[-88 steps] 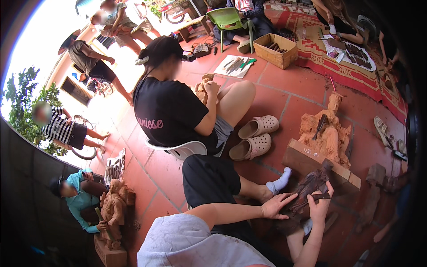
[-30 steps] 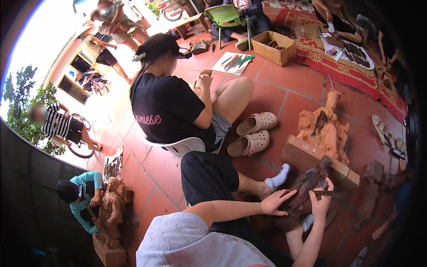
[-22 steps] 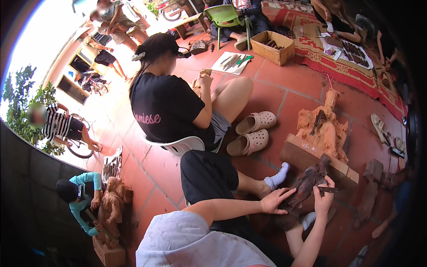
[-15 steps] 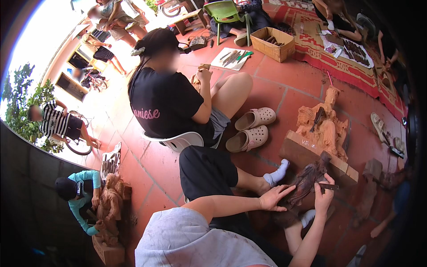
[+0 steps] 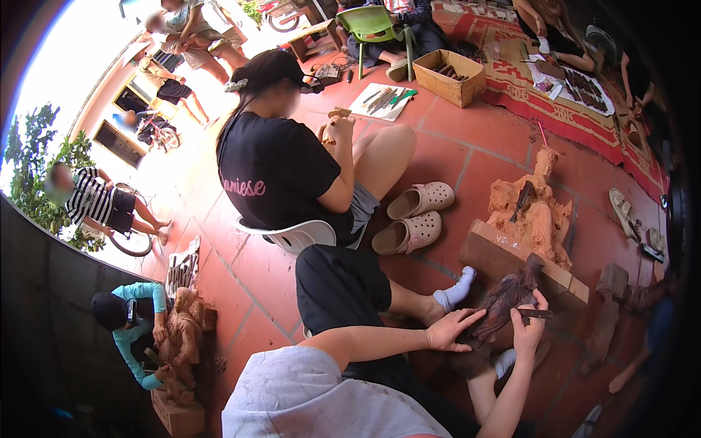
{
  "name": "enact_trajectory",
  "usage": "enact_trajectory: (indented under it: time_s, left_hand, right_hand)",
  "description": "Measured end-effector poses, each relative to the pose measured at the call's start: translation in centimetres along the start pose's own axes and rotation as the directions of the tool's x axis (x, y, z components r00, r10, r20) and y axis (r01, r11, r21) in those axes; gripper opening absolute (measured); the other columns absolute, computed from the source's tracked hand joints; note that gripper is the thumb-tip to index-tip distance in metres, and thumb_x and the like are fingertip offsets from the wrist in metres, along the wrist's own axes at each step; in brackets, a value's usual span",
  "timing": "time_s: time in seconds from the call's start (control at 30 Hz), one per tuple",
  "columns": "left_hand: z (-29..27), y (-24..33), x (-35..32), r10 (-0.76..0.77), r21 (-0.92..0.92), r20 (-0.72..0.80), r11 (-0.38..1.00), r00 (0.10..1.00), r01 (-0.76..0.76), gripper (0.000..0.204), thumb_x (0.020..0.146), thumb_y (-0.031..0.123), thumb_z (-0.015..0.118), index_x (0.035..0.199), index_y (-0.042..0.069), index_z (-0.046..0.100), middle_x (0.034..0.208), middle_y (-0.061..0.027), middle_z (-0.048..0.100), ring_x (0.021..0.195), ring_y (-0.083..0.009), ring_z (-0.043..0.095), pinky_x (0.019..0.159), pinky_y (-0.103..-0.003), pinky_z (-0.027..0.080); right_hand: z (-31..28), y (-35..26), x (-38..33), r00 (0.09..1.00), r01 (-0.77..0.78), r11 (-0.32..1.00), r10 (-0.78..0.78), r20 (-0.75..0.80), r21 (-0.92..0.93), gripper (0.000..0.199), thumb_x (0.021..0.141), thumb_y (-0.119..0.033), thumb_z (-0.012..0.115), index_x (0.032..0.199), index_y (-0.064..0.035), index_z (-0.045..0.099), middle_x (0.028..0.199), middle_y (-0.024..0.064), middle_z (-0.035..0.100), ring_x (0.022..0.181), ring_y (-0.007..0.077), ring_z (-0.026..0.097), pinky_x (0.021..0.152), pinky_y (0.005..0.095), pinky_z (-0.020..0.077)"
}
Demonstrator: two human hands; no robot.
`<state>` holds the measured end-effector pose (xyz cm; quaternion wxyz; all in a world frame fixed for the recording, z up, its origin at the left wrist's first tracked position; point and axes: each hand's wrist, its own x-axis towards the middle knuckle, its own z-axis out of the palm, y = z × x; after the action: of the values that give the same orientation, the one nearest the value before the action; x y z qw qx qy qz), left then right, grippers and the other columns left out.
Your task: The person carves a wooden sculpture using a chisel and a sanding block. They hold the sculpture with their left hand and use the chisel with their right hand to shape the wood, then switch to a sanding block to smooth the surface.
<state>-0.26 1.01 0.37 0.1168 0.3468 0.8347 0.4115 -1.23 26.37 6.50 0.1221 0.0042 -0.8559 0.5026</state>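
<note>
A dark brown carved wooden figure (image 5: 505,303) lies tilted across the space between my feet, its head end close to a wooden block. My left hand (image 5: 451,331) steadies its lower left end, with fingers and thumb spread around the edge. On the figure's right side, my right hand (image 5: 529,328) is closed around a dark-handled carving chisel (image 5: 534,313), the handle sticking out to the right. The chisel's working tip is hidden by the hand and figure.
Beyond the figure, an orange-brown carving (image 5: 537,208) stands by a wooden block (image 5: 522,255). Pale clogs (image 5: 420,201) sit ahead of a seated person (image 5: 281,160). A box of tools (image 5: 451,77) and a red mat (image 5: 511,55) lie farther back. At left, another person works on a statue (image 5: 184,336).
My right hand and the chisel have shifted slightly left and down along the figure. The figure's head end sits slightly lower. My left hand stays at the same end.
</note>
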Motion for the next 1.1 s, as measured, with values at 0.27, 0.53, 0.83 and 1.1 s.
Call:
enact_trajectory:
  time_s: [0.27,0.53,0.83,1.1]
  left_hand:
    - [0.0,-0.1,0.3,0.013,0.016,-0.023,1.000,1.000,-0.012,0.110,0.076,0.039,0.081,0.161,0.011,0.018,0.146,-0.0237,0.042,0.132,-0.0438,0.046,0.111,-0.049,0.040]
    - [0.0,0.2,0.2,-0.003,0.007,0.001,1.000,1.000,0.003,0.109,0.076,0.039,0.081,0.161,0.012,0.018,0.146,-0.0240,0.041,0.132,-0.0444,0.046,0.112,-0.050,0.039]
    - [-0.1,0.1,0.3,0.012,0.003,0.003,1.000,1.000,-0.012,0.109,0.076,0.039,0.081,0.161,0.011,0.017,0.146,-0.0244,0.041,0.131,-0.0443,0.046,0.111,-0.049,0.039]
    - [0.1,0.0,0.1,-0.004,0.017,-0.001,1.000,1.000,0.004,0.110,0.076,0.039,0.081,0.161,0.011,0.017,0.146,-0.0254,0.041,0.131,-0.0449,0.046,0.112,-0.050,0.039]
  right_hand:
    - [-0.5,0.5,0.6,0.998,-0.059,0.998,0.059,0.018,0.005,0.015,0.083,-0.013,0.075,0.083,-0.0023,0.065,0.141,0.0206,0.047,0.126,0.0358,0.050,0.105,0.0451,0.0392]
    - [-0.3,1.3,0.2,0.997,0.077,0.997,-0.077,-0.025,-0.032,0.014,0.085,-0.014,0.074,0.084,-0.0020,0.067,0.139,0.0187,0.050,0.114,0.0332,0.056,0.100,0.0438,0.0421]
    - [-0.3,0.7,-0.2,0.998,0.052,0.999,-0.052,0.033,0.005,0.015,0.082,-0.015,0.076,0.083,-0.0031,0.068,0.144,0.0182,0.046,0.121,0.0329,0.052,0.104,0.0450,0.0396]
    - [-1.2,2.0,0.6,0.998,-0.051,0.992,0.046,0.046,0.112,0.013,0.085,-0.011,0.073,0.084,-0.0010,0.065,0.144,0.0171,0.051,0.119,0.0289,0.055,0.105,0.0427,0.0393]
